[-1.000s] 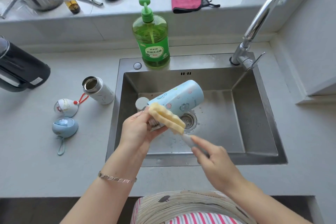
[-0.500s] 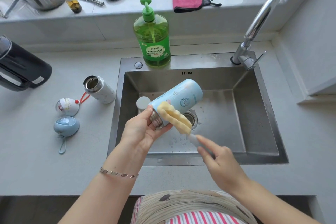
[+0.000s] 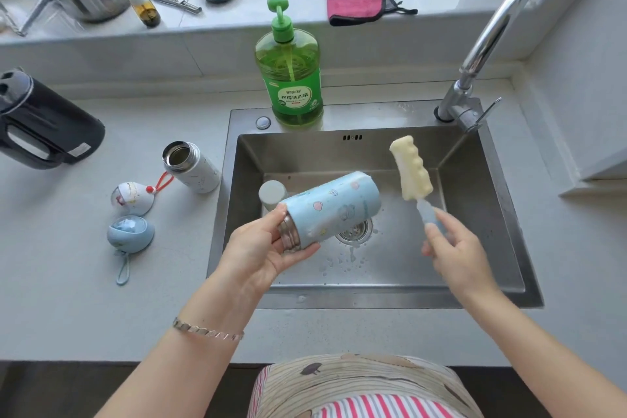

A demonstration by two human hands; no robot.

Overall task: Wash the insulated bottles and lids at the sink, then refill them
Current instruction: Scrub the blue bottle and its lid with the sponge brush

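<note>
My left hand [image 3: 259, 253] grips the steel neck of a light blue patterned insulated bottle [image 3: 334, 205], held on its side over the steel sink [image 3: 498, 214], its base pointing right. My right hand [image 3: 456, 249] holds the handle of a yellow sponge bottle brush [image 3: 410, 168], raised upright to the right of the bottle and apart from it. A white insulated bottle [image 3: 191, 166] stands open on the counter left of the sink. Two round lids lie beside it: a white one [image 3: 134, 198] with a red loop and a blue one [image 3: 130, 234] with a blue loop.
A green dish soap pump bottle [image 3: 290, 78] stands on the sink's back rim, and the tap [image 3: 481, 54] rises at the right. A small pale cup [image 3: 271, 193] sits in the basin. A black kettle [image 3: 40, 125] is far left. A pink cloth [image 3: 358, 2] lies on the sill.
The brush was against the bottle's mouth. My right hand has swung it up and to the right, clear of the bottle. My left hand keeps the bottle almost where it was.
</note>
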